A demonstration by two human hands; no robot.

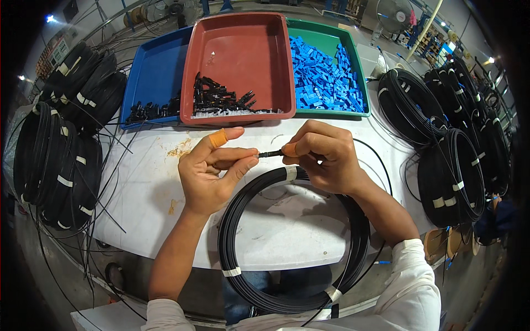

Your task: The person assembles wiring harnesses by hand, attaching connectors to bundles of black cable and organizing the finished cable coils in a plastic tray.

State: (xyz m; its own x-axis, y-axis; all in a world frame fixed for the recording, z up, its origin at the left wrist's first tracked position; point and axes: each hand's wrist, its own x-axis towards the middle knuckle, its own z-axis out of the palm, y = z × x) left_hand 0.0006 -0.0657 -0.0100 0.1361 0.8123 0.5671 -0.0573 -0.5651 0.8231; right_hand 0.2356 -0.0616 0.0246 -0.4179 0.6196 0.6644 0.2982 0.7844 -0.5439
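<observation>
Between my two hands is a slim black cable connector, held level above the table. My left hand pinches its left end between thumb and a finger, with a pale bit showing at the fingertips. The left forefinger, wrapped in an orange band, is raised clear. My right hand grips the other end, with an orange band on a finger there too. Below the hands, a coil of black cable bound with pale tape lies partly on the table and overhangs its front edge towards my lap.
A red tray holds black connector parts and small white pieces. It overlaps a blue tray with black parts and a green tray full of blue clips. Cable coils crowd the left, and more coils the right of the white table.
</observation>
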